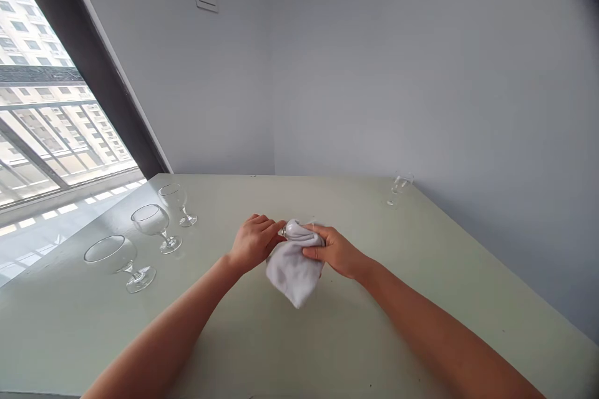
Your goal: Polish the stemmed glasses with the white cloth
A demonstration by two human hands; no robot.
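Note:
Over the middle of the table, a wine glass (291,228) is held on its side between both hands. My left hand (258,242) pinches it at the stem end, and most of the foot is hidden by the fingers. My right hand (333,250) grips a white cloth (296,268) wrapped round the bowl, with the thumb pressed on the near side. One corner of the cloth hangs down toward me. Little of the bowl shows past the folds, so I cannot tell whether cloth is also inside it.
Three stemmed glasses, a near one (112,254), a middle one (152,221) and a far one (174,197), stand along the left of the pale green table (290,355). Another clear glass (400,184) stands at the far right corner. Walls border the back and right; a window (47,87) is at left.

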